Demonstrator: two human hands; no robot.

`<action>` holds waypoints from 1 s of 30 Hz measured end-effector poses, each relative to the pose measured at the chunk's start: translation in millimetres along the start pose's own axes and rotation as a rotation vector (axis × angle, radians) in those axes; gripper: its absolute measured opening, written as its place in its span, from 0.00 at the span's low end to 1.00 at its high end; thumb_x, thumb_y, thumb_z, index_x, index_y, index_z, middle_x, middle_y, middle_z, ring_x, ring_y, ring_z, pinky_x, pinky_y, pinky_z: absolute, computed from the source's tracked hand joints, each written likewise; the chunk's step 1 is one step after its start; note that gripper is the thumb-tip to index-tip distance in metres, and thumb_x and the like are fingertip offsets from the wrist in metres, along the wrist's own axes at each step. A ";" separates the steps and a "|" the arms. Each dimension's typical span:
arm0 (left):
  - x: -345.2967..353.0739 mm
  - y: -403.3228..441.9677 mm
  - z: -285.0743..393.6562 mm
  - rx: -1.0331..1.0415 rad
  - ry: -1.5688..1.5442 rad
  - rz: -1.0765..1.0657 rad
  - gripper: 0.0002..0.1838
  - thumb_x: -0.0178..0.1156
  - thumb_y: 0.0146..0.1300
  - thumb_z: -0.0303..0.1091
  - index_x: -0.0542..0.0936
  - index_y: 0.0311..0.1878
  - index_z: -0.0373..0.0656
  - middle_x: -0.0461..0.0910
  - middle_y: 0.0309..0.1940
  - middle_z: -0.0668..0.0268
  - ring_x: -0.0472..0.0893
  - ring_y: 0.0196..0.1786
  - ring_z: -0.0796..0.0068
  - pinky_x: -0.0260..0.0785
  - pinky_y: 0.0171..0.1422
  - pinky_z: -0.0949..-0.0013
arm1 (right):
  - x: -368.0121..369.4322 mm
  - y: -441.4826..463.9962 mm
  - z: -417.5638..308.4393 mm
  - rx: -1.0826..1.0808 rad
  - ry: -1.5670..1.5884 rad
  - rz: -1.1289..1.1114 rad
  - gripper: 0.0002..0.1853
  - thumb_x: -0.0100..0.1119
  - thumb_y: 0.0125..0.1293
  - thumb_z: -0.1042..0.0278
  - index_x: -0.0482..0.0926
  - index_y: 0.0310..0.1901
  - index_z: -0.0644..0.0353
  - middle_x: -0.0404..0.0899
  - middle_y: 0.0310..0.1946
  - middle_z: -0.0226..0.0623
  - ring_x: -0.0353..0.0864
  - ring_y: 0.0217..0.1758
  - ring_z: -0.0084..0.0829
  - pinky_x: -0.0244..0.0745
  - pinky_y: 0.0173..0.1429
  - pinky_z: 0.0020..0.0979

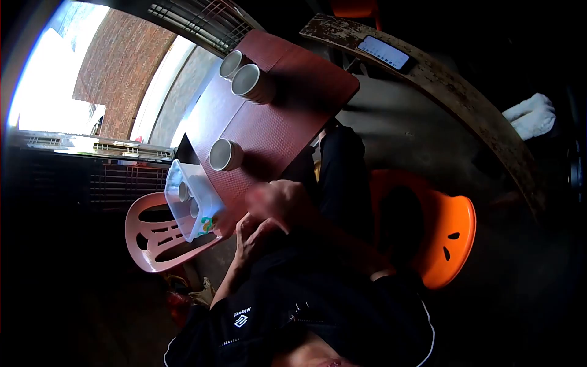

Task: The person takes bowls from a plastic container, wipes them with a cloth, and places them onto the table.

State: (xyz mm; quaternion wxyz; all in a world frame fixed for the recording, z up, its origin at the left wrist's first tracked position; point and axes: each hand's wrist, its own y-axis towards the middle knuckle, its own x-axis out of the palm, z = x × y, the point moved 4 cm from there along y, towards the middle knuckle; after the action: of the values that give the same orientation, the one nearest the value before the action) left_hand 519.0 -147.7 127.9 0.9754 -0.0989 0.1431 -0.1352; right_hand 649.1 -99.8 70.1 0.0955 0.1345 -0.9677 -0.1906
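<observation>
My right hand (280, 200) is over the near corner of the red table (263, 131), its fingers curled in and partly blurred. Just below it, my left hand (249, 237) has bent fingers close against the right one. Whatever lies between the two hands, if anything, is too blurred and dark to make out. A pale grey cup (225, 155), perhaps a stack, lies nearest to them on the tabletop. Farther back are two more stacks of cups, a larger one (247, 82) and a smaller one (231, 64) beside it.
On a pink plastic chair (137, 235) at the left stands a clear plastic tub (205, 183) with cups inside. An orange chair (455, 238) is at my right. A curved wooden bench (471, 101) bears a phone (384, 52) and a white cloth (531, 116).
</observation>
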 end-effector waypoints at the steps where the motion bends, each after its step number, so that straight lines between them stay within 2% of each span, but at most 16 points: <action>1: -10.2 -3.9 -12.6 -0.029 -0.093 0.067 0.13 0.61 0.63 0.31 0.75 0.47 0.35 0.79 0.36 0.70 0.75 0.39 0.82 0.68 0.44 0.76 | -0.7 -1.8 10.9 -0.213 -0.110 0.172 0.27 0.64 0.56 0.57 0.71 0.56 0.57 0.78 0.40 0.45 0.80 0.36 0.45 0.77 0.39 0.38; 3: -10.5 -4.1 -9.1 0.002 -0.201 0.072 0.14 0.63 0.62 0.31 0.75 0.47 0.35 0.78 0.35 0.71 0.74 0.37 0.83 0.67 0.42 0.77 | 5.7 -13.5 11.4 -0.450 -0.411 0.534 0.31 0.62 0.59 0.59 0.67 0.64 0.55 0.78 0.45 0.45 0.81 0.40 0.47 0.77 0.43 0.38; 7: -24.3 -14.2 -8.7 0.016 -0.034 0.046 0.15 0.63 0.62 0.31 0.74 0.49 0.34 0.78 0.34 0.68 0.75 0.40 0.82 0.68 0.46 0.76 | 20.3 9.8 -39.9 -0.576 -0.496 0.233 0.07 0.55 0.60 0.65 0.75 0.34 0.59 0.73 0.25 0.38 0.75 0.30 0.42 0.70 0.39 0.41; 8: -44.9 -29.1 -68.8 0.161 -0.070 0.197 0.14 0.62 0.63 0.31 0.75 0.49 0.34 0.79 0.36 0.68 0.76 0.42 0.81 0.69 0.48 0.74 | 29.2 14.8 -55.0 -0.476 -0.510 0.163 0.06 0.55 0.60 0.65 0.75 0.31 0.58 0.72 0.24 0.37 0.74 0.29 0.40 0.70 0.38 0.41; 9: -40.3 -28.9 -35.6 0.157 -0.091 0.072 0.13 0.60 0.64 0.31 0.75 0.49 0.34 0.79 0.38 0.67 0.76 0.44 0.80 0.69 0.50 0.74 | 38.0 17.2 -60.4 -0.375 -0.533 0.098 0.06 0.55 0.59 0.66 0.76 0.28 0.57 0.71 0.23 0.36 0.74 0.28 0.38 0.69 0.36 0.40; 11: -42.9 -35.2 -11.2 0.114 -0.104 0.087 0.12 0.59 0.65 0.30 0.75 0.49 0.34 0.80 0.39 0.68 0.76 0.44 0.81 0.69 0.50 0.75 | 46.1 24.1 -50.9 -0.271 -0.287 0.005 0.09 0.59 0.58 0.62 0.76 0.29 0.58 0.74 0.21 0.37 0.75 0.28 0.36 0.71 0.38 0.39; 13: -56.4 -42.2 -17.0 0.057 -0.135 0.124 0.10 0.59 0.65 0.30 0.77 0.45 0.35 0.78 0.36 0.71 0.74 0.42 0.85 0.67 0.47 0.78 | 66.0 21.5 17.4 0.179 0.671 -0.320 0.13 0.58 0.61 0.58 0.77 0.32 0.61 0.77 0.23 0.37 0.77 0.28 0.33 0.72 0.37 0.36; 16: -69.9 -51.1 -28.5 0.142 -0.246 0.172 0.10 0.60 0.65 0.31 0.77 0.45 0.36 0.78 0.36 0.72 0.74 0.41 0.85 0.67 0.46 0.78 | 73.4 33.3 -18.7 -0.194 -0.027 0.111 0.19 0.54 0.66 0.53 0.77 0.37 0.65 0.81 0.26 0.38 0.81 0.27 0.31 0.74 0.30 0.33; 17: -78.4 -52.0 -39.7 0.171 -0.143 0.186 0.10 0.60 0.65 0.30 0.77 0.45 0.36 0.78 0.36 0.72 0.74 0.41 0.85 0.68 0.46 0.78 | 86.4 25.5 -0.8 0.234 0.377 -0.022 0.16 0.55 0.64 0.55 0.77 0.37 0.62 0.81 0.27 0.41 0.82 0.28 0.35 0.74 0.30 0.35; 19: -77.5 -57.1 -42.7 0.247 -0.156 0.086 0.11 0.60 0.64 0.26 0.77 0.48 0.35 0.80 0.41 0.69 0.77 0.45 0.82 0.70 0.52 0.74 | 104.5 28.7 -63.2 -0.560 -0.716 -0.224 0.09 0.51 0.64 0.65 0.76 0.27 0.54 0.76 0.22 0.38 0.77 0.25 0.38 0.69 0.28 0.34; 21: -82.5 -61.8 -57.7 0.263 -0.276 0.100 0.11 0.59 0.64 0.26 0.77 0.48 0.34 0.81 0.43 0.68 0.77 0.48 0.81 0.69 0.55 0.73 | 115.6 31.1 -81.0 -0.602 -0.659 -0.169 0.10 0.52 0.64 0.65 0.75 0.27 0.57 0.74 0.20 0.38 0.74 0.22 0.35 0.67 0.26 0.33; 22: -84.8 -63.4 -36.1 0.272 -0.292 0.121 0.08 0.59 0.65 0.27 0.77 0.46 0.35 0.80 0.39 0.70 0.76 0.44 0.83 0.69 0.51 0.75 | 112.6 28.8 -45.7 -0.186 -0.126 -0.248 0.08 0.54 0.63 0.66 0.76 0.30 0.59 0.76 0.22 0.38 0.75 0.23 0.33 0.68 0.27 0.33; 25: -94.9 -72.4 -46.1 0.258 -0.558 0.184 0.06 0.59 0.66 0.31 0.76 0.35 0.38 0.72 0.31 0.75 0.69 0.35 0.88 0.63 0.40 0.80 | 115.4 18.5 -18.6 -0.668 -0.614 0.074 0.18 0.58 0.64 0.72 0.75 0.54 0.67 0.80 0.42 0.41 0.80 0.43 0.36 0.75 0.47 0.34; 28: -104.2 -83.3 -58.7 0.325 -0.466 0.218 0.07 0.61 0.65 0.32 0.76 0.34 0.39 0.73 0.30 0.76 0.70 0.35 0.88 0.63 0.38 0.80 | 134.6 8.6 -25.8 -0.636 -0.614 0.079 0.21 0.58 0.62 0.71 0.73 0.58 0.65 0.75 0.56 0.47 0.79 0.49 0.43 0.75 0.52 0.34; 29: -108.4 -86.8 -61.2 0.341 -0.382 0.236 0.07 0.61 0.65 0.32 0.76 0.34 0.39 0.73 0.30 0.76 0.70 0.34 0.88 0.63 0.38 0.80 | 135.3 11.1 -43.8 -0.556 -0.708 -0.012 0.14 0.58 0.61 0.67 0.78 0.47 0.64 0.80 0.43 0.46 0.80 0.43 0.43 0.74 0.46 0.36; 30: -108.5 -95.5 -53.0 0.328 -0.336 0.187 0.06 0.60 0.66 0.30 0.77 0.38 0.38 0.75 0.31 0.75 0.72 0.36 0.87 0.66 0.40 0.79 | 139.1 18.2 -43.6 -0.192 -0.519 -0.109 0.10 0.57 0.61 0.66 0.77 0.39 0.64 0.79 0.35 0.46 0.79 0.38 0.43 0.73 0.42 0.37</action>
State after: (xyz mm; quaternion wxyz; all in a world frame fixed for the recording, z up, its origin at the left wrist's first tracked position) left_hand 380.2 -214.3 127.6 0.9968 0.0531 -0.0363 -0.0474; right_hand 523.7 -139.9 135.5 -0.1534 0.1232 -0.9286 -0.3145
